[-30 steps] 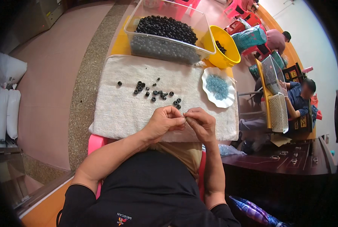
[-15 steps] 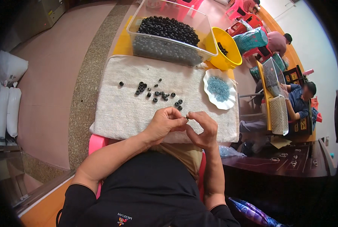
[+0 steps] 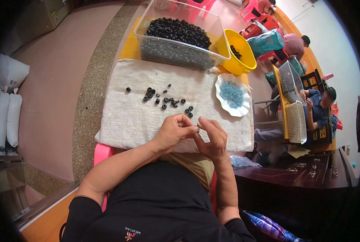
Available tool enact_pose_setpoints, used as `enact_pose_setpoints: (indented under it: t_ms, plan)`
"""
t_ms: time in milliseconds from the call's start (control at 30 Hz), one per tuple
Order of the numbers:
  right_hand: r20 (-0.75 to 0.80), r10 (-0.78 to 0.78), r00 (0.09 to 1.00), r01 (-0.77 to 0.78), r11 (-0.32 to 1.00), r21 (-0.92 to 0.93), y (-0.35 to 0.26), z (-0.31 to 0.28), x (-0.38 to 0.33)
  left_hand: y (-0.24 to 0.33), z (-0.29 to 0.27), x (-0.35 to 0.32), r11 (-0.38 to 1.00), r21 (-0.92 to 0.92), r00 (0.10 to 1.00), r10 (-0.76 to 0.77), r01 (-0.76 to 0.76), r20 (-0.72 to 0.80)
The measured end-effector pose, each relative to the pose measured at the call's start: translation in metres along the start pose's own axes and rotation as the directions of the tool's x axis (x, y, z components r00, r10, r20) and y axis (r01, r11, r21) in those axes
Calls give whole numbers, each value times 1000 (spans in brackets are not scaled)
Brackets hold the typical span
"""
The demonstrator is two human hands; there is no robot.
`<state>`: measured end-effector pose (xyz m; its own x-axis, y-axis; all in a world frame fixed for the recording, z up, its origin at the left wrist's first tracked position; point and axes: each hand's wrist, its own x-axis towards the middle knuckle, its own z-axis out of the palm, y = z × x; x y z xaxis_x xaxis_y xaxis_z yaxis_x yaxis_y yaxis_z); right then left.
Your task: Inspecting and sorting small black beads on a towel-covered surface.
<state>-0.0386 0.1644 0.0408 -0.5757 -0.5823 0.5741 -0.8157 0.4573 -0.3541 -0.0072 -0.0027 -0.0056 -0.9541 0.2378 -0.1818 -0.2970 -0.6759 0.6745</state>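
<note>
My left hand [image 3: 174,131] and my right hand [image 3: 213,139] meet over the near edge of a white towel [image 3: 127,125]. Thumb and forefinger of the left are pinched together on a small dark part, mostly hidden by the fingertips. From the other side, my right forefinger and thumb bend in around the same part. Just beyond my hands, several small black ring-shaped parts [image 3: 164,107] lie loose on the towel, a few with their holes facing up. A scalloped white dish [image 3: 246,105] of tiny pale-blue clear pieces [image 3: 231,94] sits to the right.
At the towel's far edge stands a clear plastic bin [image 3: 180,60] heaped with black parts. Beside it is a yellow bowl [image 3: 250,62] with a few more. A co-worker [image 3: 319,107] sits at the right near a white perforated basket [image 3: 296,123]. White sacks [image 3: 14,119] stand far left.
My right hand has shifted a little left, its fingertips now closer around the small part, which shows less than before. My left hand stays nearly where it was.
</note>
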Motion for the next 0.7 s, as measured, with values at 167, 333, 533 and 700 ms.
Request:
enact_pose_setpoints:
  t_ms: [167,333,533,700]
  plan:
    - [-21,-24,999,24,1000,-5,2,5,-4,-1,0,1,1000,20,1000,9,-9,4]
    - [-30,73,997,-68,988,137,4,7,-5,-3,-2,1,1000,30,1000,10,-9,-25]
    - [46,164,985,-171,943,286,2,3,3,-5,0,1,999,-10,999,38,-38,-34]
    - [134,296,946,-316,934,168,24,-16,14,-3,4,0,1000,-9,998,11,-12,-59]
